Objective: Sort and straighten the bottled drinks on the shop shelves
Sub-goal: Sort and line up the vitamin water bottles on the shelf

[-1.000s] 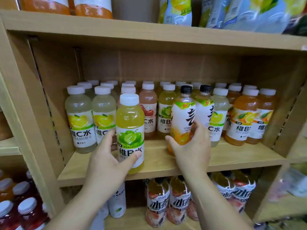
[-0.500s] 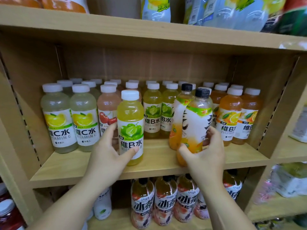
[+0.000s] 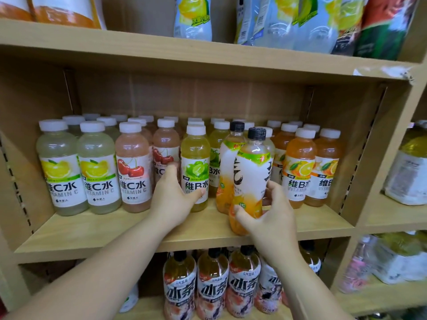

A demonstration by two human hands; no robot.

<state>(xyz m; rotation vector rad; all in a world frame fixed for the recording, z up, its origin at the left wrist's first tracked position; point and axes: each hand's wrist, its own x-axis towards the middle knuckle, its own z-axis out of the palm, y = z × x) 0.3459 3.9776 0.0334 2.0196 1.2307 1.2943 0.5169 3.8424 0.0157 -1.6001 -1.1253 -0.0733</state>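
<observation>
The right hand [image 3: 270,218] is gripping the black-cap bottle [image 3: 251,172] low down. The thumb is curling across the front and the fingers [image 3: 273,189] are wrapping its right side. The palm is covering much of the orange lower part, so it cannot be told whether the base is resting on the shelf [image 3: 92,232] or hanging just above it. The bottle is tilting, top to the right, at the shelf's front edge, right of centre. It is showing a clear neck, a green band, a white wrap with a large black brush mark running out of sight round the curve, and orange fruit art below. A second black-cap bottle [image 3: 227,162] is standing just behind it to the left, partly hidden by it.

The left hand [image 3: 171,199] is holding the lime bottle [image 3: 195,167]. The thumb is lying across the label and the fingers are reaching round its left side, their tips disappearing behind it. That bottle is standing upright just left of the black-cap pair, with the hand masking part of its print.

Cherry bottles [image 3: 132,167] and lemon bottles [image 3: 57,167] are lining up to the left and orange bottles [image 3: 299,167] to the right, the back rows showing only white caps. Lower bottles [image 3: 212,285] are showing between the forearms. The packs [image 3: 300,19] on the top shelf [image 3: 138,54] are being cropped by the frame's edge.
</observation>
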